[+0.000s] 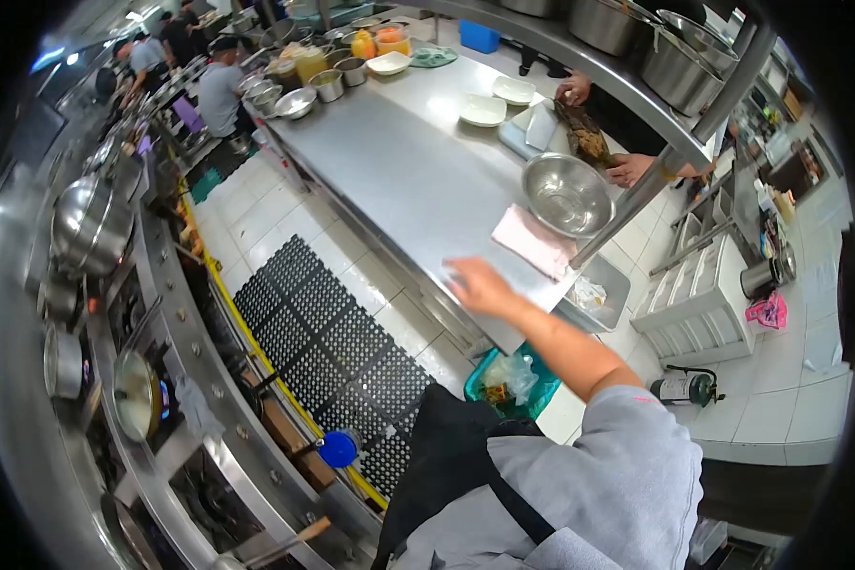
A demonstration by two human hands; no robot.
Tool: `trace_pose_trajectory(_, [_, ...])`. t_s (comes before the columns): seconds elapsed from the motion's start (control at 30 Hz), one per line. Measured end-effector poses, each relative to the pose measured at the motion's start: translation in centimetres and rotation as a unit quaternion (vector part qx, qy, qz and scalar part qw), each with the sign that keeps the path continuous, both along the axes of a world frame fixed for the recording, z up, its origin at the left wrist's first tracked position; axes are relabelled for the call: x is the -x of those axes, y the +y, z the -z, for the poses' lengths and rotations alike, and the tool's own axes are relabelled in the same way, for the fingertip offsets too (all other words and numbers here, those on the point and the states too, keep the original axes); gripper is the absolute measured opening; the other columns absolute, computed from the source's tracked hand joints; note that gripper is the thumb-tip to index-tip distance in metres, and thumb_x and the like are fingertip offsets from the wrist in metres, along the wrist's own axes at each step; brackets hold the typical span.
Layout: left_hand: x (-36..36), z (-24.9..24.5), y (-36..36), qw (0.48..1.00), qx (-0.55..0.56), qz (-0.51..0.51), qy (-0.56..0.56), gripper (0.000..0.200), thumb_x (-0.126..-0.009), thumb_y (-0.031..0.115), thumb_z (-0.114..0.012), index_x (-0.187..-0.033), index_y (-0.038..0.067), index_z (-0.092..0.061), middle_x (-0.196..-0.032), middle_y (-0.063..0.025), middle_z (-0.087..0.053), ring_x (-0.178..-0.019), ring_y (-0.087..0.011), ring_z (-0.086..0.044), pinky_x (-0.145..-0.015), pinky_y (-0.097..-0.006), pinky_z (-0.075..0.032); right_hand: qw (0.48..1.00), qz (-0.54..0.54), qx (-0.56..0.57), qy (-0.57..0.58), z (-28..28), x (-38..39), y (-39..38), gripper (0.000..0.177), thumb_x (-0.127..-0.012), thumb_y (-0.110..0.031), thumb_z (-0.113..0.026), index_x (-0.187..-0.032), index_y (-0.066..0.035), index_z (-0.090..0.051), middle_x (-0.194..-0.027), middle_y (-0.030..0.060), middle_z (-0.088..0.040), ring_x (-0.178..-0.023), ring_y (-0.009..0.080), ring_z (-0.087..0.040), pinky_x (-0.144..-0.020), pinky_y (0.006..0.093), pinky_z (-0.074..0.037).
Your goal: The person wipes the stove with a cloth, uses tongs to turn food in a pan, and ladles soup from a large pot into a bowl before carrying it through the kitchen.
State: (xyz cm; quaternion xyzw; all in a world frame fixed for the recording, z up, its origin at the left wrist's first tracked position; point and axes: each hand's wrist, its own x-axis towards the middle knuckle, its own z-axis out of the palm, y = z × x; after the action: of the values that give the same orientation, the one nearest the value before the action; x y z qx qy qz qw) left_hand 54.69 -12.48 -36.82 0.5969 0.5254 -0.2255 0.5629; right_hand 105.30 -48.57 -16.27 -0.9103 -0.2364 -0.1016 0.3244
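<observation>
Right hand (pixel 480 285) is over the table (pixel 399 180) edge, fingers apparently stretched flat, holding nothing (blur limits certainty). Pink cloth (pixel 534 242) lies just beyond it, untouched, beside the steel bowl (pixel 568 195). Left hand unseen.

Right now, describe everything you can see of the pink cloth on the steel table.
The pink cloth is pale, soft-looking and folded into a rough rectangle. It lies flat near the edge of the steel table, right beside the metal bowl, whose rim meets its far side. The right hand, blurred and open, is close to it but apart.
</observation>
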Motion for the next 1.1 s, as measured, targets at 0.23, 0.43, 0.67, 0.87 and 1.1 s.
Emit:
trace_pose_trajectory(0.23, [-9.6,-0.5,3.8,0.992,-0.038,0.122,-0.016,0.019,-0.085,0.012,-0.050,-0.068,0.009,-0.057,-0.057,-0.0054,-0.055,-0.053,-0.0155,-0.054,-0.043,-0.0300,-0.040,0.992,0.033,0.122,0.010,4.5,4.4,-0.8,0.056,-0.086,-0.037,-0.060,-0.134,-0.013,-0.049,-0.145,0.0201,-0.036,-0.132,0.0376,-0.036,-0.108,0.0503,-0.030])
trace_pose_trajectory(0.43, [-23.1,1.7,13.6,0.905,-0.154,0.352,-0.181,0.020,-0.084,0.011,-0.050,-0.066,0.010,-0.057,-0.055,-0.0053,-0.054,-0.052,-0.0157,-0.054,-0.042,-0.0302,-0.039,0.990,0.039,0.128,0.036,4.2,4.0,-0.7,0.058,-0.086,-0.042,-0.057,-0.135,-0.014,-0.048,-0.147,0.0182,-0.035,-0.134,0.0361,-0.036,-0.108,0.0498,-0.030])
trace_pose_trajectory(0.67, [-59.3,-8.4,15.6,0.921,-0.037,0.246,-0.301,0.020,-0.093,0.023,-0.051,-0.085,0.006,-0.059,-0.069,-0.0040,-0.061,-0.059,-0.0127,-0.057,-0.050,-0.0249,-0.043,0.983,0.060,0.156,0.074,2.9,3.3,-0.3,0.053,-0.087,-0.040,-0.058,-0.133,-0.015,-0.049,-0.147,0.0122,-0.038,-0.132,0.0296,-0.040,-0.108,0.0465,-0.031])
trace_pose_trajectory(0.87, [-86.9,-21.9,14.9,0.843,-0.086,0.254,-0.465,0.023,-0.095,0.028,-0.058,-0.097,0.005,-0.060,-0.088,-0.0036,-0.064,-0.078,-0.0115,-0.058,-0.069,-0.0251,-0.047,0.972,0.104,0.178,0.111,2.6,2.7,0.5,0.055,-0.085,-0.033,-0.060,-0.135,-0.015,-0.047,-0.146,0.0068,-0.041,-0.131,0.0236,-0.043,-0.108,0.0419,-0.033])
trace_pose_trajectory(1.1, [-105.4,-44.6,5.8,0.639,-0.169,0.297,-0.689,0.024,-0.094,0.021,-0.061,-0.104,0.000,-0.062,-0.091,-0.0038,-0.064,-0.082,-0.0087,-0.058,-0.070,-0.0224,-0.046,0.948,0.150,0.238,0.151,2.1,2.3,1.5,0.058,-0.085,-0.032,-0.059,-0.139,-0.016,-0.044,-0.146,0.0007,-0.042,-0.132,0.0180,-0.042,-0.110,0.0396,-0.032])
